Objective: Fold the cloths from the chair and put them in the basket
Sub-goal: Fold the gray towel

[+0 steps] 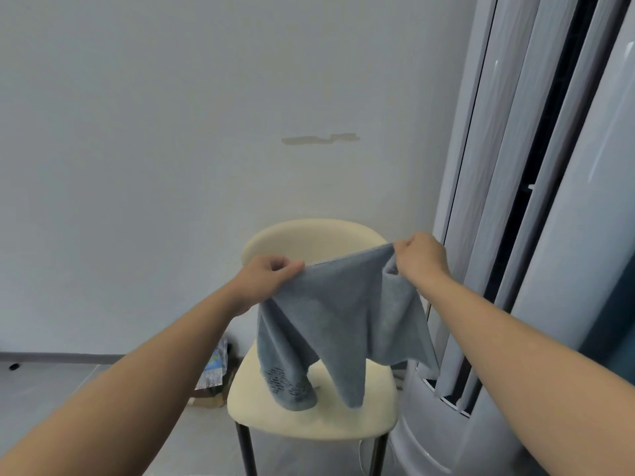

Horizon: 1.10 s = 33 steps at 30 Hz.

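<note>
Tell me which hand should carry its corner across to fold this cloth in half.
Probably left. The left hand pinches the cloth cleanly at its top edge with open room beside it; the right hand sits close to the tall grey unit, with cloth bunched under its grip.

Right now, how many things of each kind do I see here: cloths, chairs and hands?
Cloths: 1, the grey-blue cloth
Chairs: 1, the cream chair
Hands: 2, the left hand and the right hand, both gripping the cloth
Total: 4
</note>
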Tool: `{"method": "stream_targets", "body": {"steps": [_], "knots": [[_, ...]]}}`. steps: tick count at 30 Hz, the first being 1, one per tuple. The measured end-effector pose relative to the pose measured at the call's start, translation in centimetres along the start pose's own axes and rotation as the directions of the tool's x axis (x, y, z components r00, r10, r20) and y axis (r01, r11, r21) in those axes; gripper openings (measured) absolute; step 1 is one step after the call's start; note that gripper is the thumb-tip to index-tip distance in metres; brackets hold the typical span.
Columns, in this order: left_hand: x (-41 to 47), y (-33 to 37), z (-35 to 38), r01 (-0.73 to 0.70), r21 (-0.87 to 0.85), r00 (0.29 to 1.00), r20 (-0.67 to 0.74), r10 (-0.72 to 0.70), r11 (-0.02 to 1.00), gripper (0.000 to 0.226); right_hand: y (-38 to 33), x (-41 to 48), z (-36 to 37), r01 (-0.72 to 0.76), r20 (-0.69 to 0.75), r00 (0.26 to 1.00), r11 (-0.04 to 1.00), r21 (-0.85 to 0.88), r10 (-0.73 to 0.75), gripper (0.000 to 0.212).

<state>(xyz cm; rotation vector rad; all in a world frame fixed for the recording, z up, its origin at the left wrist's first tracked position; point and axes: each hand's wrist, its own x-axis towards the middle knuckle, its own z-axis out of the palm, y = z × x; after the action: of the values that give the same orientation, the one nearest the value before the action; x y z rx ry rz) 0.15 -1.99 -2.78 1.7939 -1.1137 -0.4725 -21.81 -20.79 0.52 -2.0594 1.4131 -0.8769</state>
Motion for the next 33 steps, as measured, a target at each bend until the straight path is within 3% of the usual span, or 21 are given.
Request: {"method": "stream_targets", "body": {"steps": [3, 5, 8, 11, 14, 16, 19, 22, 24, 28, 33], "knots": [[0.2, 1.2, 0.2, -0.045, -0.054, 0.999, -0.029, 0.043, 0.998, 0.024, 0.2, -0.5, 1.1, 0.099, 0.137, 0.985, 0.994, 0.041, -0.103, 0.012], [0.4, 2.2, 0.7, -0.1, -0.035, 0.994, -0.04, 0.099, 0.994, 0.021, -0.5, -1.6, 2.0, 0.153, 0.267, 0.939, 0.957, 0.245, -0.218, 0.033], [0.8, 3.4, 1.5, -0.163, -0.026, 0.985, -0.056, 0.162, 0.986, 0.02, -1.9, -3.4, 3.1, 0.068, 0.478, 0.813, 0.869, 0.49, -0.333, 0.054], [0.9, 3.8, 1.6, -0.189, -0.099, 0.981, -0.067, 0.183, 0.977, 0.021, -2.8, -5.0, 3.2, -0.005, 0.605, 0.697, 0.841, 0.541, -0.385, 0.034], [0.8, 3.6, 1.4, -0.153, -0.211, 0.988, -0.042, 0.148, 0.966, 0.029, -3.4, -5.9, 3.1, 0.01, 0.628, 0.653, 0.834, 0.552, -0.424, 0.013], [0.7, 3.2, 1.1, -0.127, -0.263, 0.992, -0.01, 0.129, 0.956, 0.028, -3.6, -6.2, 3.3, 0.082, 0.613, 0.67, 0.863, 0.499, -0.418, 0.012], [0.5, 2.4, 0.4, -0.081, -0.258, 0.991, 0.085, 0.106, 0.963, 0.027, -4.0, -5.6, 3.5, 0.187, 0.497, 0.79, 0.912, 0.364, -0.36, 0.015], [0.3, 0.8, -0.3, -0.062, -0.075, 0.981, 0.178, 0.074, 0.995, 0.025, -4.3, -4.3, 3.0, 0.26, 0.293, 0.9, 0.937, 0.233, -0.322, 0.029], [0.4, -0.3, -0.7, -0.08, 0.128, 0.983, 0.172, 0.057, 0.989, 0.011, -4.0, -3.1, 2.4, 0.256, 0.199, 0.936, 0.949, 0.184, -0.291, 0.037], [0.4, -1.8, -1.1, -0.088, 0.488, 0.996, 0.071, 0.061, 0.869, 0.036, -2.5, -0.8, 1.6, 0.21, 0.099, 0.971, 0.974, 0.09, -0.219, 0.04], [0.0, -2.5, -1.0, -0.08, 0.575, 0.997, 0.028, 0.077, 0.814, 0.045, -0.8, 0.8, 1.5, 0.059, 0.004, 0.998, 0.993, 0.102, -0.059, 0.032]]}}
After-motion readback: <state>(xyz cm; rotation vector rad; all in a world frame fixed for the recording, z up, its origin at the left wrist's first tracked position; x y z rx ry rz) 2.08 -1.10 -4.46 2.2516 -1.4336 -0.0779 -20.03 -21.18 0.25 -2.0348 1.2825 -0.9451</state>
